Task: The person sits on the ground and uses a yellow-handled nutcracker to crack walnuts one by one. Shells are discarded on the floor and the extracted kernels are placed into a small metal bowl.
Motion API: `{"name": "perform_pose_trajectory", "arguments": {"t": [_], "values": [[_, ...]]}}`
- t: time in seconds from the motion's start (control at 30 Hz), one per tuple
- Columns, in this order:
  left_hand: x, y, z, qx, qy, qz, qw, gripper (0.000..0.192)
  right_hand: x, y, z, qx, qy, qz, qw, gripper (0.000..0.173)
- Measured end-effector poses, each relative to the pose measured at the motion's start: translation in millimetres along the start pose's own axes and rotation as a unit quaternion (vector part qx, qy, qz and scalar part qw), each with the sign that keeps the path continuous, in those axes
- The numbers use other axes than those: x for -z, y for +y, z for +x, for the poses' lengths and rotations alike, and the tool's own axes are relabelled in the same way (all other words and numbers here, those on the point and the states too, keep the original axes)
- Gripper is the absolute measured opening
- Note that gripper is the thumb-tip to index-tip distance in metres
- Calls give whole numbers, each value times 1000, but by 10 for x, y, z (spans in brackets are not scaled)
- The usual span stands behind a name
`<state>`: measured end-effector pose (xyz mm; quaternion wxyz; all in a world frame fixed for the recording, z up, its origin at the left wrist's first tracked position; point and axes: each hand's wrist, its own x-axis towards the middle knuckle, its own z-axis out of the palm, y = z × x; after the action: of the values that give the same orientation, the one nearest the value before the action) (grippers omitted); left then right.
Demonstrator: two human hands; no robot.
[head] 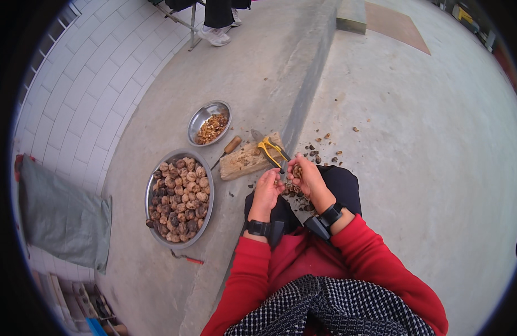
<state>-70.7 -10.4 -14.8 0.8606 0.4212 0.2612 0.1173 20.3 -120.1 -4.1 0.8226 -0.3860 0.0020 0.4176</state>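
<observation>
My right hand (311,178) is closed around a cracked walnut (297,171), its broken inside partly showing. Close beside it, the fingertips of my left hand (266,191) pinch a small bit (277,182) that looks like walnut, mostly hidden by the fingers. Just beyond both hands, pliers with yellow and black handles (269,148) lie with their jaws on a rough wooden block (241,162). Left of the hands stands a large metal basin (211,197) heaped with whole walnuts (180,197). Farther off, a smaller metal bowl (199,112) holds shelled walnut pieces (212,128).
A wooden-handled tool (232,145) leans by the block. Broken shells (313,153) litter the concrete floor near a low step (311,84). A red-handled tool (194,261) lies below the basin. A grey sack (65,214) rests against the tiled wall (94,75). Another person's shoes (215,36) show at the top.
</observation>
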Motion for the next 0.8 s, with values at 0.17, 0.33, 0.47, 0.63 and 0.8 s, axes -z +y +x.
{"name": "perform_pose_trajectory", "arguments": {"t": [0.17,0.33,0.47,0.63,0.8], "values": [[-104,46,-56,-35,-76,66,994,16,65,-1,74,-29,16,152,988,37],[-296,24,-98,-129,-54,242,960,11,115,94,152,5,35,172,984,32],[-325,-50,-13,-213,-11,350,912,15,112,150,193,37,32,168,985,26],[-297,-73,71,-269,31,414,869,15,100,137,142,40,-14,104,994,22],[-326,-42,44,-258,30,373,891,13,54,151,116,46,-40,88,994,21]]}}
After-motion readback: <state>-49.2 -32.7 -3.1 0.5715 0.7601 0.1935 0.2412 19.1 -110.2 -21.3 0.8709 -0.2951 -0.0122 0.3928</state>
